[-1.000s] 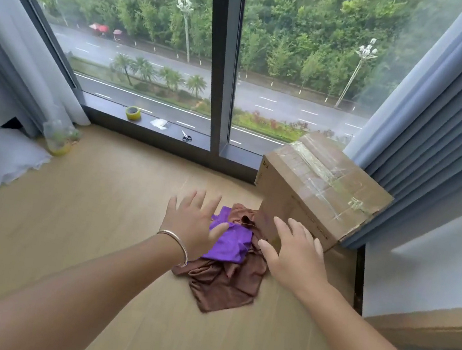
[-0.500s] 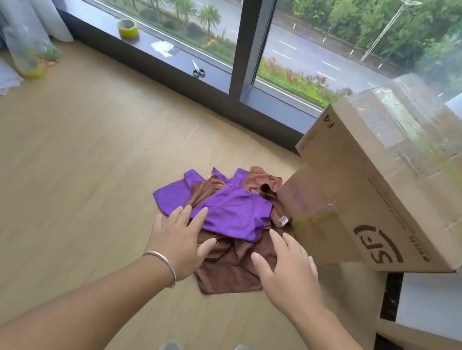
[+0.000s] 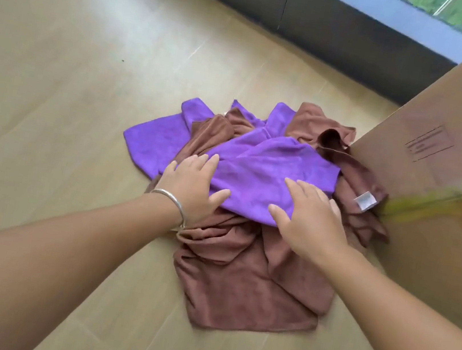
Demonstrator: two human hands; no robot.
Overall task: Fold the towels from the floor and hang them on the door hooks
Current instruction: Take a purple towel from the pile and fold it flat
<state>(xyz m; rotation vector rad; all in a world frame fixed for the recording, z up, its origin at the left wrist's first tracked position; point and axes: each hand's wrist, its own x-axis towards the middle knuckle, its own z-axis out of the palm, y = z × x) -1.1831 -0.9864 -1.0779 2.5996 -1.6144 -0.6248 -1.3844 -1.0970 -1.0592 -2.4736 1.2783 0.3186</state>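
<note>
I observe both forearms extended forward and down from the lower corners of the frame, converging on the towel pile. The left hand [image 3: 192, 182] lies palm down over the near left edge of the purple towel [image 3: 256, 175], fingers straight and slightly spread, thumb splayed to the right; a silver bangle [image 3: 171, 205] sits at that wrist. The right hand [image 3: 312, 217] is likewise palm down over the purple towel's near right part, fingers extended and apart, thumb pointing left. Neither hand grips any cloth; whether the palms press the fabric or hover just above it, I cannot tell. The purple towel lies crumpled on top of the brown towel [image 3: 246, 282], both on the wooden floor [image 3: 73, 76]. The brown towel's right edge, bearing a white label [image 3: 365, 200], touches the cardboard box [image 3: 447, 165].
</note>
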